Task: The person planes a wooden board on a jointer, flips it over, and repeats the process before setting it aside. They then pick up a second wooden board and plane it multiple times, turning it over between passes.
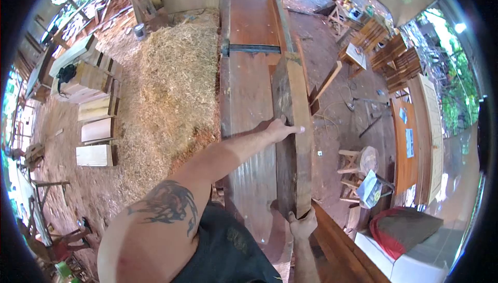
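So, from where I'm standing there's a long wooden beam [299, 91] sitting on edge on the worktop [246, 106], over on its right side, running lengthwise. The left hand [284, 128] is on it about midway, thumb laid across the narrow top face and the rest against the side; can't tell how far those fingers are curled. The right hand [303, 224] has hold of the near end, thumb on the left, fingers mostly hidden. Past the beam's far end, a dark slot [254, 49] crosses the worktop. Big heap of shavings [179, 70] just left, wood blocks [96, 156] further out.
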The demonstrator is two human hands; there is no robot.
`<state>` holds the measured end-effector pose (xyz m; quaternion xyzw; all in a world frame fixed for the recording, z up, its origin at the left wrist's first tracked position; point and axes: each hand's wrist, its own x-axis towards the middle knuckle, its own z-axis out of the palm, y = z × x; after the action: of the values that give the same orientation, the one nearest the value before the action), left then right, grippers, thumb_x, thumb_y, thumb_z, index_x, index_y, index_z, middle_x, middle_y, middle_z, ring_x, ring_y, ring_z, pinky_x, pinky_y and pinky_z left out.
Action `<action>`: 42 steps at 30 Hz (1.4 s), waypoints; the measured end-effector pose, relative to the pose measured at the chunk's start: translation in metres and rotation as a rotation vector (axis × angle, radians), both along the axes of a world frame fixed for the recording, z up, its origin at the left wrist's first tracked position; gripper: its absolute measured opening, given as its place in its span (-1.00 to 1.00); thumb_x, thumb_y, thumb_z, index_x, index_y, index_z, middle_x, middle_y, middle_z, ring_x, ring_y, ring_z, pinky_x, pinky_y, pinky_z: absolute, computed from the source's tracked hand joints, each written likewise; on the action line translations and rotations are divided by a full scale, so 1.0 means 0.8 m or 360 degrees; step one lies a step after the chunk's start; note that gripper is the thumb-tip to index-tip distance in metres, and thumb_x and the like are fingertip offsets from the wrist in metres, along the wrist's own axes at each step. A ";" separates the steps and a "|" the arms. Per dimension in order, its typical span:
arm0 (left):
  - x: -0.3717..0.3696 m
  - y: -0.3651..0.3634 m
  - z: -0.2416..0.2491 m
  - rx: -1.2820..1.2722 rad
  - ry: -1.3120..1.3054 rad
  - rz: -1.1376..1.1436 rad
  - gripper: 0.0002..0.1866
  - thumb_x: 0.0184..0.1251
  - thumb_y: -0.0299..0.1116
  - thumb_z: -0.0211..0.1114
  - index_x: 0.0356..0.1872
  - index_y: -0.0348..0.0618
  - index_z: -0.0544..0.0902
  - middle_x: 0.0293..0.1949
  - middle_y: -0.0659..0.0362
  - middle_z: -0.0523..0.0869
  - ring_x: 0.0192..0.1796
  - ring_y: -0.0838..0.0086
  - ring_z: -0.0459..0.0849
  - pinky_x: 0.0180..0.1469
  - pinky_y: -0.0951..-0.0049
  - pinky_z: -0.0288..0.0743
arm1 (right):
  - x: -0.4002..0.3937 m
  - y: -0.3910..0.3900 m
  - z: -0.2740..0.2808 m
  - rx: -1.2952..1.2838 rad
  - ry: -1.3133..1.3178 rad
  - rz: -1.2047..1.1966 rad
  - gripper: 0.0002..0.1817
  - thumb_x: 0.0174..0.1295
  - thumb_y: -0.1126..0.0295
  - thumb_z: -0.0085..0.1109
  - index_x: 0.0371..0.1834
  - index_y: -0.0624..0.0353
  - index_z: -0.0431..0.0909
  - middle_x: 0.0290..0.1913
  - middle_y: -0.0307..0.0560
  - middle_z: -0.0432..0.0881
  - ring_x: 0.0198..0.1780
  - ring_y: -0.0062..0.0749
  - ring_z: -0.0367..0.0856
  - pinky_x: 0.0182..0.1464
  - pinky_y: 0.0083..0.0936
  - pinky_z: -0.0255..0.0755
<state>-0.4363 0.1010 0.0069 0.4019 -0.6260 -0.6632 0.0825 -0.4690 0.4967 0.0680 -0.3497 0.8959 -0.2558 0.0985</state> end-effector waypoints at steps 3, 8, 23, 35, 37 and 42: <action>-0.017 -0.062 -0.011 0.0024 -0.0005 -0.0008 0.42 0.00 0.45 0.61 0.56 -0.70 0.29 0.50 -0.40 0.50 0.58 -0.07 0.50 0.61 0.23 0.36 | -0.012 -0.059 -0.002 -0.0002 0.0077 0.0018 -0.18 -0.22 0.32 0.71 0.21 0.34 0.57 -0.05 0.30 0.74 0.01 0.30 0.74 0.13 0.06 0.63; -0.043 -0.170 -0.018 -0.0044 0.0040 0.0045 0.35 -0.03 0.42 0.65 0.52 -0.63 0.40 0.48 -0.34 0.56 0.53 -0.04 0.57 0.57 0.20 0.41 | -0.034 -0.161 -0.017 -0.0064 0.0190 -0.0012 -0.24 -0.22 0.31 0.68 0.11 0.40 0.56 -0.06 0.38 0.71 0.02 0.39 0.70 0.13 0.09 0.60; -0.105 -0.450 0.000 0.0163 0.0084 0.0214 0.27 -0.01 0.30 0.72 0.58 -0.46 0.42 0.53 -0.32 0.51 0.29 -0.15 0.72 0.12 -0.05 0.70 | -0.106 -0.458 -0.029 0.0010 0.0256 0.0007 -0.17 -0.20 0.30 0.63 0.23 0.41 0.56 -0.03 0.43 0.73 0.01 0.47 0.71 0.12 0.16 0.61; -0.157 -0.652 0.006 0.0034 0.0288 0.0822 0.08 0.39 0.33 0.43 0.68 -0.29 0.31 0.63 -0.17 0.43 0.66 0.04 0.40 0.66 0.04 0.23 | -0.163 -0.748 -0.017 0.0263 0.0347 -0.0097 -0.20 -0.18 0.10 0.65 0.13 0.35 0.62 -0.09 0.40 0.81 0.01 0.40 0.79 0.13 0.12 0.65; -0.112 -0.619 0.032 -0.0196 0.0218 0.0954 0.05 0.42 0.31 0.40 0.67 -0.29 0.32 0.60 -0.17 0.48 0.64 0.08 0.43 0.65 0.10 0.26 | -0.162 -0.789 -0.005 0.0288 0.0326 -0.0115 -0.17 -0.15 0.04 0.64 0.16 0.36 0.63 -0.06 0.43 0.81 0.06 0.40 0.80 0.17 0.08 0.65; 0.034 -0.526 -0.044 -0.1141 0.0355 0.1217 -0.30 0.62 0.01 0.26 0.58 -0.25 0.43 0.45 -0.26 0.61 0.54 -0.05 0.54 0.56 0.05 0.39 | -0.184 -0.881 -0.002 0.0419 0.0287 -0.0114 -0.14 -0.15 -0.01 0.61 0.17 0.38 0.63 0.04 0.43 0.80 0.15 0.34 0.79 0.25 0.04 0.63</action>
<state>-0.4088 -0.3194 -0.0287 0.4750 -0.6097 -0.3690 0.5162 -0.6160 -0.2084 0.0667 -0.3232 0.9387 -0.1070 0.0536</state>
